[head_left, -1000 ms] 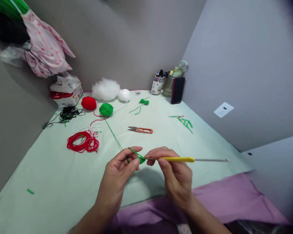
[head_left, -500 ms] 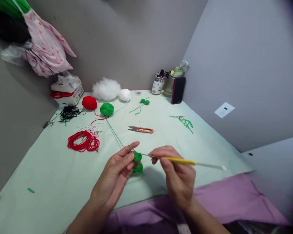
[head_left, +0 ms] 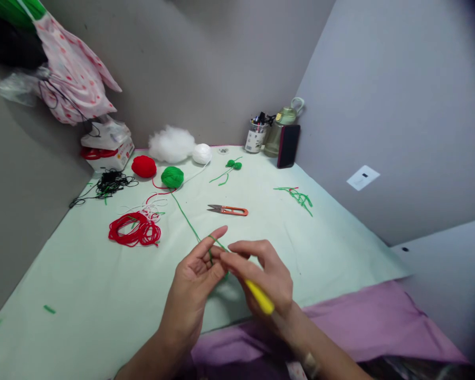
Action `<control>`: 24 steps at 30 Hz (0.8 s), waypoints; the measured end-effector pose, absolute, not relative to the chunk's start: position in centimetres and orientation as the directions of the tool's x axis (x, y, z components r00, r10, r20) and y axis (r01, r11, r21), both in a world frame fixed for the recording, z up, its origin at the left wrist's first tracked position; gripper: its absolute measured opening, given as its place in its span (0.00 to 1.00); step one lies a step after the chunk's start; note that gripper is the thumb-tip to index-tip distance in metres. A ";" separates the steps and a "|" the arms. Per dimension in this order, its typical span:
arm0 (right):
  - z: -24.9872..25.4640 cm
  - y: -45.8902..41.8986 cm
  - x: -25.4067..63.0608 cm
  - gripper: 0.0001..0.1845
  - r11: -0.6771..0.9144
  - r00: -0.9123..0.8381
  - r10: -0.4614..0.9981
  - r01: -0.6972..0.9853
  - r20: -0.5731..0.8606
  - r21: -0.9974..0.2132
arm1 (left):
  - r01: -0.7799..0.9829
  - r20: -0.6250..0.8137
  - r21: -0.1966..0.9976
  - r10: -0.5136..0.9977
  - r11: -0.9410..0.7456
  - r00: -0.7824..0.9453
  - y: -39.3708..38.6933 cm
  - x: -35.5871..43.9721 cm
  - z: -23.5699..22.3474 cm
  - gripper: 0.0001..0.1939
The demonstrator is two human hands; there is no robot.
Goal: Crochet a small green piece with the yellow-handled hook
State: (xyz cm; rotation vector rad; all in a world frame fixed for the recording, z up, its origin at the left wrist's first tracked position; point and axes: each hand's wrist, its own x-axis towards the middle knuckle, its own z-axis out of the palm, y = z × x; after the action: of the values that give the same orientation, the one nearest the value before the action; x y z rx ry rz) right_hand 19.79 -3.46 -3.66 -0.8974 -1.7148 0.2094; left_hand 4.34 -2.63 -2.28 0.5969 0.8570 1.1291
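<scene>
My left hand (head_left: 192, 285) is closed on a green crochet piece (head_left: 226, 275), which is mostly hidden behind the fingers. Its index finger is raised, with green yarn (head_left: 190, 224) looped over it and running back to a green yarn ball (head_left: 172, 178). My right hand (head_left: 263, 274) grips a crochet hook (head_left: 259, 296) by its yellow handle. The handle slants down toward my right forearm, blurred at its lower end. Both hands' fingertips meet at the piece, so the working tip of the hook is hidden.
Orange-handled thread snips (head_left: 227, 210) lie ahead of my hands. Left are coiled red yarn (head_left: 134, 230), black yarn (head_left: 114, 183) and a red ball (head_left: 144, 167). White stuffing (head_left: 172, 144), a white ball (head_left: 201, 153), a pen cup (head_left: 255, 138), a bottle (head_left: 275, 134) and a phone (head_left: 288, 146) stand behind.
My right hand has moved left against my left hand. The hook has swung from nearly level to a steep slant down toward me. The green piece has become mostly covered by fingers.
</scene>
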 end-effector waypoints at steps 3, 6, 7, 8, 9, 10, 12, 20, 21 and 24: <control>-4.0 -3.5 20.1 0.19 0.725 -0.103 0.586 0.508 0.804 -0.465 | -0.574 -0.353 0.654 0.870 0.493 0.345 -2.2 4.1 -2.0 0.26; -3.7 -3.2 20.4 0.12 0.615 0.101 0.750 0.260 0.654 -0.745 | -0.589 -0.383 0.623 0.857 0.515 0.344 -1.7 3.6 -2.0 0.23; -3.5 -3.0 20.4 0.11 0.555 0.142 0.808 0.141 0.572 -0.820 | -0.582 -0.376 0.649 0.872 0.490 0.315 -1.7 3.4 -2.1 0.22; -3.4 -2.9 20.4 0.11 0.501 0.155 0.852 0.035 0.500 -0.865 | -0.563 -0.358 0.688 0.890 0.457 0.284 -1.7 3.3 -2.2 0.22; -3.3 -2.7 20.4 0.11 0.459 0.148 0.881 -0.041 0.449 -0.888 | -0.531 -0.331 0.736 0.908 0.419 0.258 -1.8 3.3 -2.3 0.20; -3.2 -2.6 20.3 0.11 0.433 0.120 0.898 -0.080 0.423 -0.898 | -0.492 -0.299 0.784 0.925 0.378 0.234 -2.0 3.3 -2.4 0.19; -3.2 -2.5 20.2 0.12 0.412 0.075 0.910 -0.072 0.407 -0.908 | -0.418 -0.249 0.851 0.944 0.320 0.215 -2.3 3.4 -2.6 0.17; -3.5 -2.1 20.5 0.15 0.287 0.085 0.958 -0.231 0.275 -0.930 | -0.389 -0.268 0.858 0.938 0.336 0.220 -2.3 3.5 -2.3 0.18; -3.4 -2.0 20.5 0.15 0.278 0.072 0.961 -0.257 0.269 -0.926 | -0.388 -0.270 0.857 0.937 0.339 0.221 -2.3 3.4 -2.3 0.18; -3.0 -2.1 20.7 0.13 0.291 0.037 0.956 -0.276 0.293 -0.916 | -0.378 -0.268 0.865 0.940 0.331 0.211 -2.4 3.3 -2.1 0.17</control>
State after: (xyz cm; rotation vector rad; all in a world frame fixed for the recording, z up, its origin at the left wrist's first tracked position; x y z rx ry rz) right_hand 20.65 -2.11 -2.99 -0.7847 -1.1321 1.1131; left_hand 3.32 -2.42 -2.14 0.7506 0.9284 1.0457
